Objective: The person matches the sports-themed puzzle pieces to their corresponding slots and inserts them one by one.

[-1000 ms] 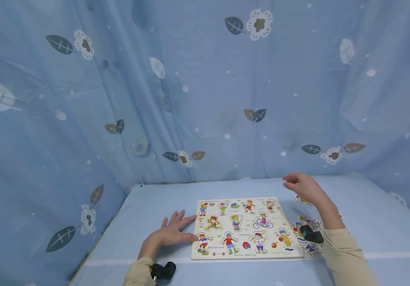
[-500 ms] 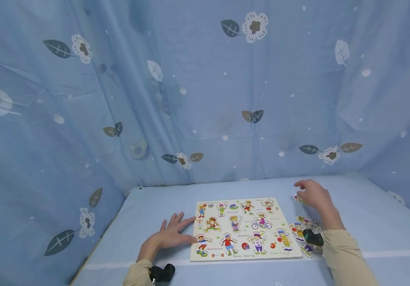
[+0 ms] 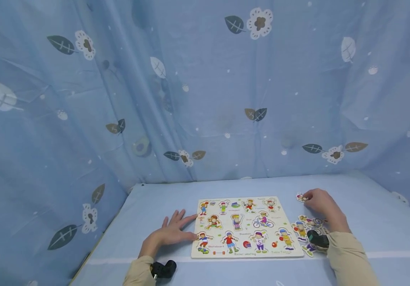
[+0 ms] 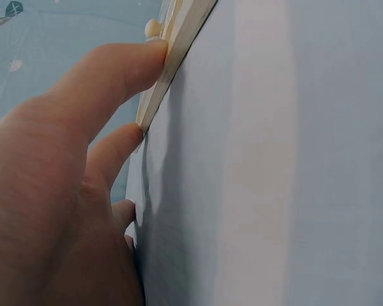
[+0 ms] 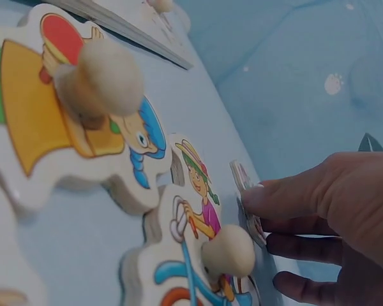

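A wooden puzzle board [image 3: 246, 226] with cartoon sports figures lies flat on the blue table. My left hand [image 3: 172, 232] lies flat beside it, fingers straight, thumb [image 4: 115, 70] and a finger touching the board's left edge [image 4: 172, 57]. My right hand [image 3: 318, 202] is to the right of the board's far corner, its fingertips [image 5: 274, 194] pinching a small loose puzzle piece [image 3: 300, 196], which stands tilted up on its edge [image 5: 244, 191]. Other loose knobbed pieces [image 3: 305, 230] lie between that hand and the board, among them a blue-capped figure [image 5: 70, 115] and a cyclist [image 5: 191, 255].
A blue curtain [image 3: 205, 87] printed with leaves and flowers hangs round the back and both sides of the table. The table surface [image 3: 376, 214] is covered in blue cloth. A black camera sits on each wrist [image 3: 163, 270].
My right hand has dropped from above the board's far right corner down to the table on the right and taken the small piece in its fingertips. The left hand has stayed put.
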The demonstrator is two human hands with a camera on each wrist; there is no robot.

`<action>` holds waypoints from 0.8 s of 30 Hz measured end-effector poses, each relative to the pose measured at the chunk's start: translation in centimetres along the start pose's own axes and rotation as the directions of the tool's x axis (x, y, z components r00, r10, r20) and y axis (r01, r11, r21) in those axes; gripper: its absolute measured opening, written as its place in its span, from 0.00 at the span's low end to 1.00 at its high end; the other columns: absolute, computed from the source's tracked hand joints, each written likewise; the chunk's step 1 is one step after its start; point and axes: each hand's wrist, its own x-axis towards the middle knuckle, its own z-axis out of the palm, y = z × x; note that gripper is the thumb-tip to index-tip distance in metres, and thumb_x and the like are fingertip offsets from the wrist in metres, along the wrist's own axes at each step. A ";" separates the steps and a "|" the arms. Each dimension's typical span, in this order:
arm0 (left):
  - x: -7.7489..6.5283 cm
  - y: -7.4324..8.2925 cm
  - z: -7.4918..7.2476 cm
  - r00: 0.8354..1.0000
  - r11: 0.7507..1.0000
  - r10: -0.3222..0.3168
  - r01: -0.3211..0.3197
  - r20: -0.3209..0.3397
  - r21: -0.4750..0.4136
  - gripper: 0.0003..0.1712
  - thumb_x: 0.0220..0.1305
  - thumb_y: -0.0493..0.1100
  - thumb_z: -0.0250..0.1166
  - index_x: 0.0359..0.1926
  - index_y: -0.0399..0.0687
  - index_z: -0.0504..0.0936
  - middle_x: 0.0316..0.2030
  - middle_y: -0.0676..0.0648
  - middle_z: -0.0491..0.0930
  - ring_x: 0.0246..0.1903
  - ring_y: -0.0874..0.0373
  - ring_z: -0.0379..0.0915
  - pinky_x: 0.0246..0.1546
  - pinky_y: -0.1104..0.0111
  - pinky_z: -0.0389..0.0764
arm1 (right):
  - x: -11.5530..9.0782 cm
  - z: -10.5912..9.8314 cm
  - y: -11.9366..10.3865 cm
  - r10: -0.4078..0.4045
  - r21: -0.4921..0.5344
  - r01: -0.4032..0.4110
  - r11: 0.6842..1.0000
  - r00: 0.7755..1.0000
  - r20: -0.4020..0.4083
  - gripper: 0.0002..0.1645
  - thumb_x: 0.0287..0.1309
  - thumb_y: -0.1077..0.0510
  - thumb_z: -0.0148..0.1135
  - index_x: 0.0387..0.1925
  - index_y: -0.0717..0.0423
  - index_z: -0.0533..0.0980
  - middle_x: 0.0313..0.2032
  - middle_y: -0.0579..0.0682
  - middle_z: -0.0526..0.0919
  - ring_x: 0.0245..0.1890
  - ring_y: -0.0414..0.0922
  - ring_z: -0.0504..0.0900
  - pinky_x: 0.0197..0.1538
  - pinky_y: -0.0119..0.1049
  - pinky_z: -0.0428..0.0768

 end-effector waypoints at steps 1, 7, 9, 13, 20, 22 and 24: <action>0.0 0.1 0.0 1.000 1.000 -0.001 0.001 0.000 0.002 0.48 0.53 0.70 0.65 0.73 0.63 0.66 0.77 0.39 0.47 0.77 0.37 0.31 0.71 0.37 0.33 | 0.0 -0.1 0.1 0.003 0.010 -0.003 1.000 1.000 0.006 0.22 0.59 0.66 0.60 0.53 0.75 0.75 0.47 0.72 0.78 0.47 0.65 0.77 0.49 0.58 0.77; 0.4 0.4 -0.1 1.000 1.000 -0.011 0.011 0.003 0.004 0.48 0.52 0.71 0.65 0.73 0.64 0.65 0.77 0.40 0.46 0.77 0.38 0.31 0.72 0.37 0.33 | -0.1 -0.2 0.2 0.008 0.034 -0.008 0.999 1.000 0.000 0.20 0.60 0.65 0.60 0.52 0.75 0.76 0.46 0.71 0.78 0.45 0.62 0.77 0.47 0.56 0.78; 0.5 0.3 -0.1 1.000 1.000 -0.014 0.014 0.006 0.007 0.49 0.52 0.71 0.65 0.73 0.64 0.65 0.77 0.40 0.46 0.77 0.38 0.31 0.72 0.37 0.33 | -0.1 -0.2 0.2 0.009 0.026 -0.009 1.000 1.000 -0.006 0.19 0.60 0.64 0.60 0.50 0.74 0.77 0.44 0.69 0.79 0.44 0.61 0.77 0.46 0.56 0.77; 0.3 0.2 0.0 1.000 1.000 -0.019 0.019 0.009 0.008 0.48 0.52 0.71 0.65 0.73 0.63 0.65 0.77 0.40 0.46 0.77 0.38 0.31 0.71 0.37 0.33 | -0.1 -0.1 -0.1 0.025 0.020 -0.025 0.999 1.000 0.000 0.15 0.60 0.63 0.61 0.45 0.72 0.79 0.39 0.64 0.80 0.40 0.57 0.77 0.42 0.52 0.77; 0.0 0.2 0.0 1.000 1.000 -0.024 0.024 0.009 0.011 0.48 0.53 0.70 0.65 0.73 0.63 0.65 0.77 0.39 0.47 0.77 0.38 0.31 0.71 0.37 0.33 | -0.1 -0.2 -0.5 0.023 -0.010 -0.023 1.000 0.999 0.024 0.11 0.61 0.62 0.62 0.41 0.67 0.80 0.34 0.57 0.80 0.36 0.52 0.76 0.40 0.48 0.75; 0.0 0.2 -0.1 1.000 1.000 -0.018 0.018 0.010 0.013 0.48 0.53 0.70 0.65 0.73 0.63 0.65 0.77 0.40 0.47 0.77 0.38 0.31 0.71 0.37 0.33 | -0.1 -0.3 -0.5 0.023 -0.019 -0.022 1.000 0.999 0.033 0.11 0.61 0.61 0.62 0.41 0.67 0.80 0.33 0.56 0.81 0.36 0.52 0.76 0.40 0.48 0.74; 0.0 0.2 -0.1 1.000 1.000 -0.010 0.010 0.008 0.012 0.48 0.53 0.70 0.64 0.74 0.63 0.64 0.77 0.40 0.46 0.77 0.38 0.31 0.72 0.37 0.33 | -0.1 -0.5 -0.5 0.023 -0.021 -0.022 1.000 0.999 0.039 0.11 0.61 0.61 0.62 0.40 0.67 0.80 0.33 0.56 0.81 0.35 0.51 0.76 0.39 0.48 0.74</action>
